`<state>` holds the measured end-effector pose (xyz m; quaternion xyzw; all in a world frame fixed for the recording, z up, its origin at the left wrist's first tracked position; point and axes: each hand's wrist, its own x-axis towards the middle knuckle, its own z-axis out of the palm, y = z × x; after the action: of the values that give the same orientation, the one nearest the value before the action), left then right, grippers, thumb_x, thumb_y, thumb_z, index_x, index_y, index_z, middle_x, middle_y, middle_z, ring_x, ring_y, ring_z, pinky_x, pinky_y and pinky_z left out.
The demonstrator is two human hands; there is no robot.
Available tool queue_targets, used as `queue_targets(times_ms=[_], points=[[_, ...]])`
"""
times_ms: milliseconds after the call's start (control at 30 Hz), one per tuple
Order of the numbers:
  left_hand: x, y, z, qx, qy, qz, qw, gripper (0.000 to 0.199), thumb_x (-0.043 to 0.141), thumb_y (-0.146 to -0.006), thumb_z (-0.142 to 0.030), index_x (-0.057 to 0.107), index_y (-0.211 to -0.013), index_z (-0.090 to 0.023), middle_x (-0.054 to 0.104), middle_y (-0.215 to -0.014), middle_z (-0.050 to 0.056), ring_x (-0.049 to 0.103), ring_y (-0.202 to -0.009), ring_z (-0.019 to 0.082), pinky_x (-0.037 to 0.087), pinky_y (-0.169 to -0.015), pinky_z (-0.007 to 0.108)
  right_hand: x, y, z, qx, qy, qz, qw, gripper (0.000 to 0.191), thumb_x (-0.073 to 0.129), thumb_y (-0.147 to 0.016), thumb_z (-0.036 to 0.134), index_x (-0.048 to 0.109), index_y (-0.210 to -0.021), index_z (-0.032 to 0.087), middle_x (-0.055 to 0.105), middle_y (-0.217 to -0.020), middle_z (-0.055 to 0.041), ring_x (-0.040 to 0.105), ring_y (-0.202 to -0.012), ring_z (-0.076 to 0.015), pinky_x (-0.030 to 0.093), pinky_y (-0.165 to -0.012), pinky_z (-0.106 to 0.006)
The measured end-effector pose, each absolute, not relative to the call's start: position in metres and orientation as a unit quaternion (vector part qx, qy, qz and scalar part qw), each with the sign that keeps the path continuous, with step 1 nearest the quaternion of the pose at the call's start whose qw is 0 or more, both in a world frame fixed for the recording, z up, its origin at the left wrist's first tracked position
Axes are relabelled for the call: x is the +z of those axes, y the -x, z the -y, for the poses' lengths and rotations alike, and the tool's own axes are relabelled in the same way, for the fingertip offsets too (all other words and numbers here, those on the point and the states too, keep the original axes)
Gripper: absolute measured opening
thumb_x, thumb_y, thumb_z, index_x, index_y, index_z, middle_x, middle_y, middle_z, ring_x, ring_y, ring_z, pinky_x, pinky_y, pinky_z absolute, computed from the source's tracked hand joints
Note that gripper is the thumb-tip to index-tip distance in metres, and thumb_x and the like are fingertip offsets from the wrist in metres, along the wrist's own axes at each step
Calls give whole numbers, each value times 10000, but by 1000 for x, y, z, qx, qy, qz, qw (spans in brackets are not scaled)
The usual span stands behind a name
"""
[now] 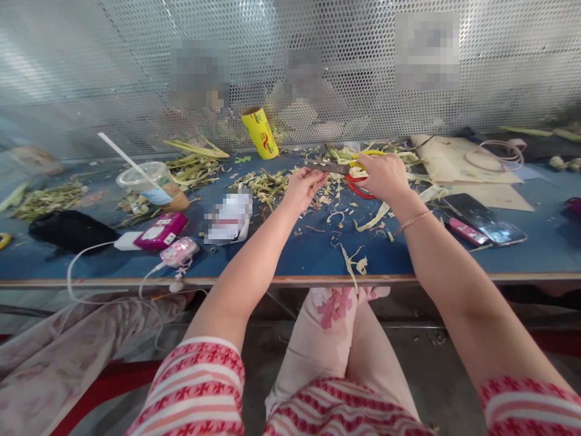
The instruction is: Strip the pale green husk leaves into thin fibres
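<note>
Beyond my striped shirt (345,407), my right fingers (370,162) grip scissors (338,168) above plant scraps (272,184) on the surface (308,261), left fingers (313,176) bunched at the tips, their hold unclear, apparently trimming, where the next snip calls for keeping them clear.

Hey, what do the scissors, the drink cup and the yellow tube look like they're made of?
Scissors: dull grey blades, likely metal; handles, red and yellow, probably plastic, judging by bright, even colour. Drink cup: likely clear plastic, glossy; the straw shows through. Yellow tube: perhaps cardboard, brown at the open end, with a printed outer layer, film or paper.
</note>
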<state>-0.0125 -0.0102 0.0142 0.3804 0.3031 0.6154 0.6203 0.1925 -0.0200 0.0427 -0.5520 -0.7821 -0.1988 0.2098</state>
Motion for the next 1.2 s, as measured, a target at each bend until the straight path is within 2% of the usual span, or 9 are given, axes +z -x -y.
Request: queue_targets(times_ms=[167, 433, 600, 800, 1000, 1200], points=[[14, 12, 12, 619, -384, -304, 614, 196, 674, -766, 25, 644, -696, -156, 723, -748, 6, 729, -1040, 172, 511, -1073, 355, 42, -191, 21, -173, 538, 793, 226, 413, 557, -853, 471, 620, -1152, 192, 737, -998, -128, 651, -957, -325, 416, -857, -423], [10, 9, 8, 618, -408, -307, 598, 186, 669, -743, 20, 662, -678, -155, 739, -706, -7, 754, -920, 150, 542, -1033, 347, 40, -188, 24, -159, 526, 800, 240, 465, 561, -855, 470, 592, -1216, 179, 724, -1048, -144, 647, -1013, -337, 407, -930, -470], [10, 8, 8, 618, -401, -314, 598, 185, 670, -738, 26, 660, -674, -147, 735, -688, 4, 756, -915, 164, 549, -1022, 360, 42, -188, 23, -186, 529, 799, 216, 385, 562, -864, 418, 607, -1170, 189, 728, -1002, -123, 655, -981, -311, 422, -905, -441], [11, 10, 10, 619, -388, -318, 605, 201, 681, -748, 23, 627, -678, -157, 729, -731, 10, 745, -1000, 175, 546, -1013, 344, 42, -189, 23, -200, 545, 786, 213, 277, 567, -876, 421, 648, -1047, 218, 737, -899, -103, 663, -887, -297, 441, -839, -420], [9, 15, 5, 620, -386, -316, 605, 188, 699, -754, -4, 647, -782, -183, 736, -776, 1, 729, -1041, 160, 548, -1005, 313, 39, -190, 17, -149, 596, 726, 308, 472, 551, -859, 601, 635, -1117, 216, 735, -883, -107, 669, -829, -317, 475, -695, -409], [8, 16, 3, 624, -388, -320, 598, 212, 727, -726, -15, 664, -818, -196, 737, -839, 11, 724, -1006, 168, 539, -959, 324, 33, -199, 4, -117, 645, 691, 303, 542, 573, -848, 584, 601, -1174, 151, 724, -952, -177, 679, -922, -371, 501, -777, -488]])
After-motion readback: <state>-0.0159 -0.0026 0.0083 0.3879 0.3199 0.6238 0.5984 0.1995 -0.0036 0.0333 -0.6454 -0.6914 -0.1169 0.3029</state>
